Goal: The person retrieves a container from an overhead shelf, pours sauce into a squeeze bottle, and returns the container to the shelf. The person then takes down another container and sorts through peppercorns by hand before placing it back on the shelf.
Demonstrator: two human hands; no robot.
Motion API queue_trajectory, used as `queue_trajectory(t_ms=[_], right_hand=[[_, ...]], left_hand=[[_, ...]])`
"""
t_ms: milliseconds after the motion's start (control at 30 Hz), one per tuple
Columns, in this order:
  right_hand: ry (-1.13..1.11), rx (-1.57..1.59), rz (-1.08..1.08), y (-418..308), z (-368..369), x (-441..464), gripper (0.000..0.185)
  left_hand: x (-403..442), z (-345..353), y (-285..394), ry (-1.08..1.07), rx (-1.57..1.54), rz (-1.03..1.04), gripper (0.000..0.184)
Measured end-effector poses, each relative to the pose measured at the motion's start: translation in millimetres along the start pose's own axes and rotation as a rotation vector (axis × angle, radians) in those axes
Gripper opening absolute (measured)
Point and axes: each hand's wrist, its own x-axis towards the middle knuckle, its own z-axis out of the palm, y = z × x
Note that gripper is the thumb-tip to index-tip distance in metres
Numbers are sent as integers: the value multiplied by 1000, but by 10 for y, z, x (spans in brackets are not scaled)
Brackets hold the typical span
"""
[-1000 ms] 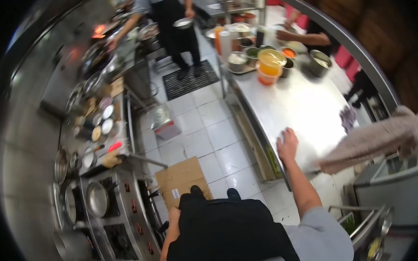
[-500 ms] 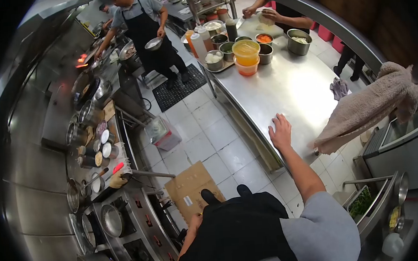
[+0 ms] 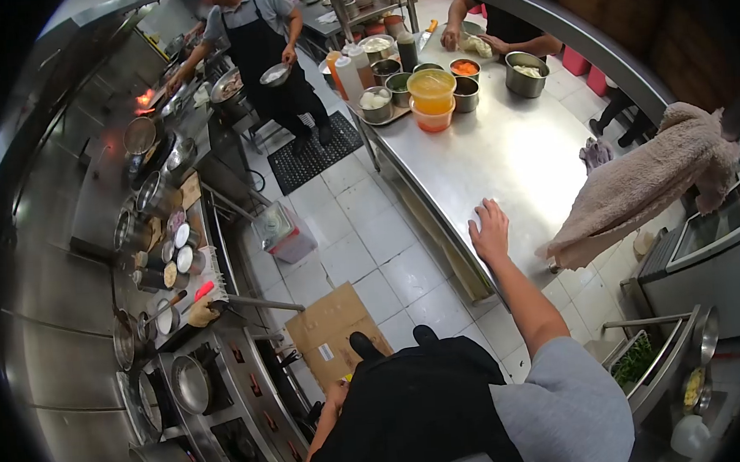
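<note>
My right hand [image 3: 490, 228] rests on the steel table [image 3: 510, 159] near its edge, fingers lying out on the metal and holding nothing. Low beside my black apron [image 3: 415, 406], my left hand [image 3: 336, 394] has its fingers curled; what they hold, if anything, is hidden. A small yellow patch shows by its fingertips, over the cardboard sheet [image 3: 329, 327] on the floor. Farther along the table stand stacked tubs of yellow liquid [image 3: 432, 92], a pot of pale pieces [image 3: 526, 75] and several small metal containers.
A stove with a pan [image 3: 192, 386] and burners runs along the left. A bucket [image 3: 284, 234] stands on the tiles near a black mat [image 3: 314, 154]. One co-worker [image 3: 261, 47] holds a bowl; another's hands [image 3: 453, 38] work at the table's far end. A towel [image 3: 639, 189] hangs right.
My left hand has shifted slightly toward the stove; my right hand stays on the table. The far co-worker's hands have lowered to the board, and the knife now lies beside them.
</note>
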Motion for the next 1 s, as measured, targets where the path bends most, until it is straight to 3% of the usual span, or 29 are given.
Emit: queue_trajectory(t_ms=[33, 233, 433, 733, 1000], right_hand=[[-2, 0, -1, 8, 3, -4, 38], [-4, 5, 6, 4, -6, -20, 38], [-5, 1, 5, 13, 14, -13, 39], [4, -4, 5, 30, 15, -11, 39], [-2, -1, -4, 37, 32, -10, 37]], left_hand=[[-43, -45, 74, -40, 32, -67, 38], [84, -8, -61, -19, -59, 6, 37], [-43, -95, 152, -34, -5, -46, 38], [158, 41, -210, -45, -22, 33, 40], [75, 23, -106, -50, -45, -47, 41]])
